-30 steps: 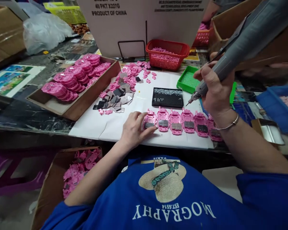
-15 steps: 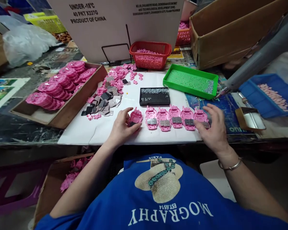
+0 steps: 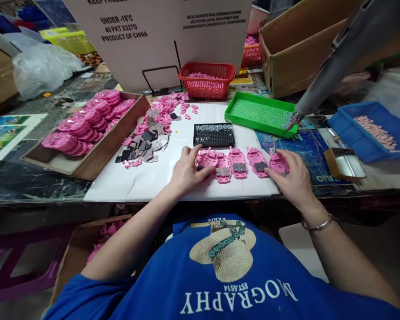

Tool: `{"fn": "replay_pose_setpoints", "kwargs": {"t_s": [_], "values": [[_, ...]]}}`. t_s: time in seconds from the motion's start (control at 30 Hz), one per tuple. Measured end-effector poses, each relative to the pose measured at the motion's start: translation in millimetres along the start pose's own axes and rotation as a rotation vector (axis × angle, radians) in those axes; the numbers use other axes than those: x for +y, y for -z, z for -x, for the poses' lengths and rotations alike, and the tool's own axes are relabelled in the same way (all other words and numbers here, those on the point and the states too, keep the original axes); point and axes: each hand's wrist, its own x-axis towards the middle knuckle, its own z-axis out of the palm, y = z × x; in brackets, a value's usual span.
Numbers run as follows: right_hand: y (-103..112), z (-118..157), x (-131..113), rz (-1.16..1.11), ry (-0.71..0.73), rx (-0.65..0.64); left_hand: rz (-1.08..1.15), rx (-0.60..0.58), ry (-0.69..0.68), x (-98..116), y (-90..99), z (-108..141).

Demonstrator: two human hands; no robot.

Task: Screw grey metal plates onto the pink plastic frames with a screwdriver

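Observation:
Several pink plastic casings (image 3: 238, 159) lie in a row on the white sheet, most with a grey or dark plate across the lower part. My left hand (image 3: 189, 172) grips the casing at the left end (image 3: 206, 156) between thumb and fingers; that casing touches or overlaps its neighbour. At the right end, my right hand (image 3: 294, 178) has its thumb and fingers around another casing (image 3: 279, 163), hiding part of it. Just behind the row sits a black perforated tray (image 3: 214, 135) with small silvery screws along its far side.
Loose grey plates (image 3: 146, 144) and small pink parts (image 3: 165, 109) lie left. A cardboard tray (image 3: 83, 166) holds stacked pink casings. Behind are a red basket (image 3: 206, 91) and green tray (image 3: 240, 119); a grey screwdriver-like tool (image 3: 320, 80) hangs over the right. A blue bin (image 3: 345, 138) stands beyond.
My left hand has moved right with its casing, up against the row. The casings at the left now sit closer together, and a gap shows left of the second casing from the right.

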Motion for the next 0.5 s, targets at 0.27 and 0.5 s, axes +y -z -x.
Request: {"fn": "replay_pose_setpoints", "kwargs": {"t_s": [0.27,0.5], "values": [[-12.0,-14.5,-31.5,-0.049,0.069,-0.152,0.057,-0.107,0.098,-6.5,4.0,-13.9],[-28.2,-15.6,-24.7,0.05,0.042,-0.284,0.222,-0.073,0.119,-9.5,-3.5,-10.6]]}}
